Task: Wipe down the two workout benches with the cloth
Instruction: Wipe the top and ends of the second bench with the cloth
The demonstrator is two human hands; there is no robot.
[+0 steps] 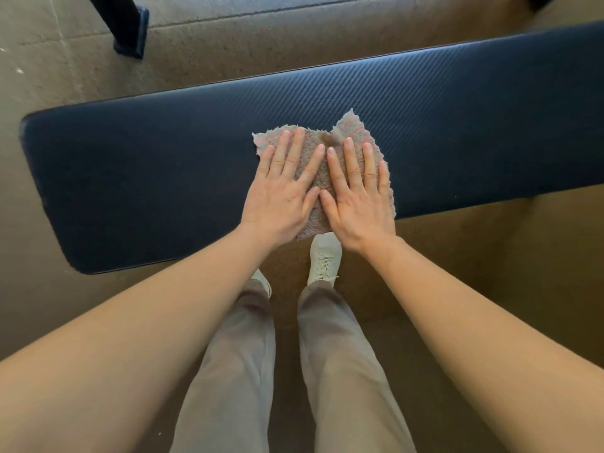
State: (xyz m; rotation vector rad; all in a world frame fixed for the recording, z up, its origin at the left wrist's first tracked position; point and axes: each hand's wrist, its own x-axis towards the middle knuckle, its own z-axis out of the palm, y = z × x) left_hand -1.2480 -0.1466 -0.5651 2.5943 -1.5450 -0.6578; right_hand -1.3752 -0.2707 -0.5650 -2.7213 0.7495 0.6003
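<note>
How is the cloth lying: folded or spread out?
Spread out: the cloth shows ragged edges around the flat left hand and right hand.

Rough tan floor [457, 273] with a seam [228, 17] near the top, where a black metal leg [129, 31] stands

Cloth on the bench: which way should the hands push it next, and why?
Probably slide the cloth sideways toward the left end of the bench. The left hand and right hand both press flat on it near the middle, and a long uncovered stretch lies on that side.
</note>
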